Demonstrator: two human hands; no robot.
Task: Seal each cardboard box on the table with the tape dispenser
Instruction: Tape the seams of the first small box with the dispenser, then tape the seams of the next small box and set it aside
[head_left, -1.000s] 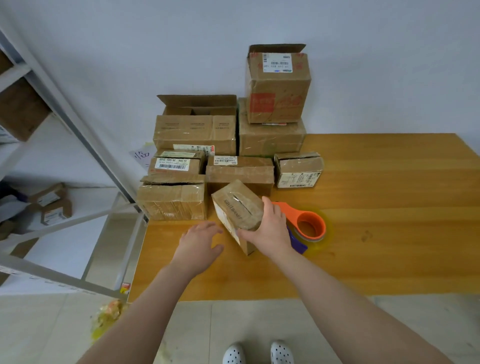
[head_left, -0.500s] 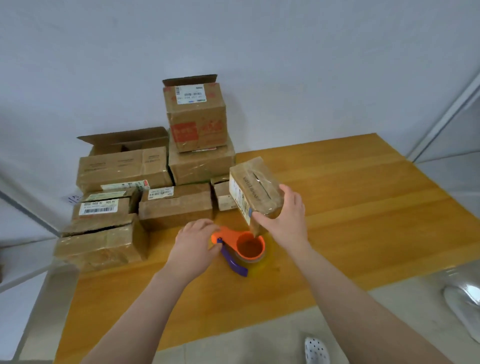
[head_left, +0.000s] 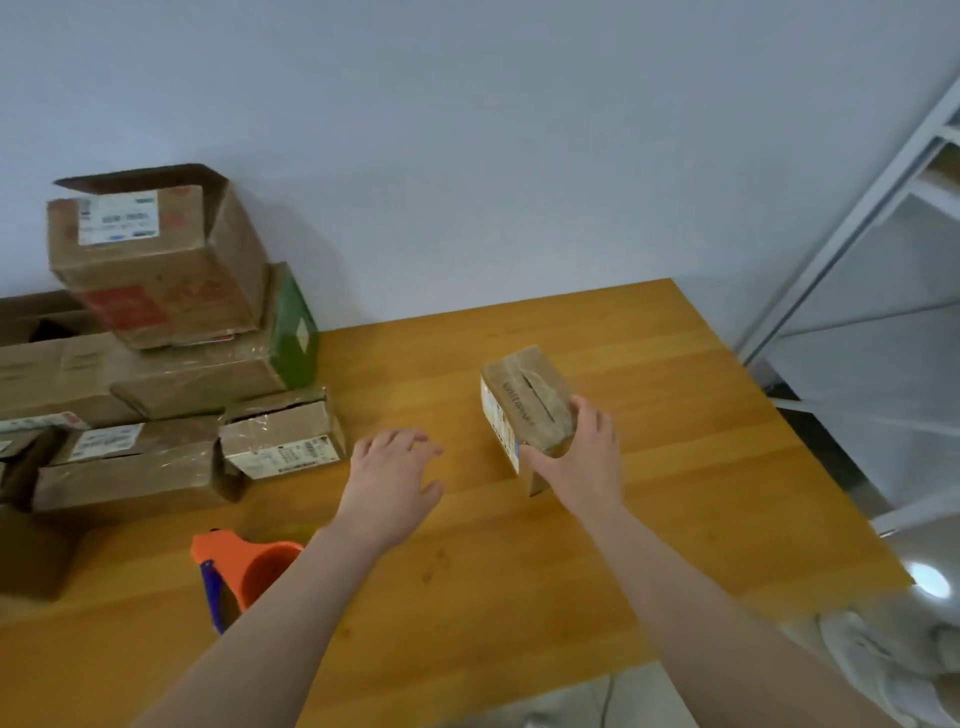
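Small box held at the right of the counter

Small box (head_left: 524, 410) sits on the wooden counter (head_left: 675, 499), far from the box pile (head_left: 156, 364) at the left. Right hand (head_left: 582, 462) fingers wrap its near end. Left hand (head_left: 389, 478) hovers with fingers spread wide. Orange tape dispenser (head_left: 244, 571) lies near the left arm.

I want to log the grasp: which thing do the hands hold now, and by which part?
The right hand holds the small cardboard box by its near end. The left hand is open and holds nothing.
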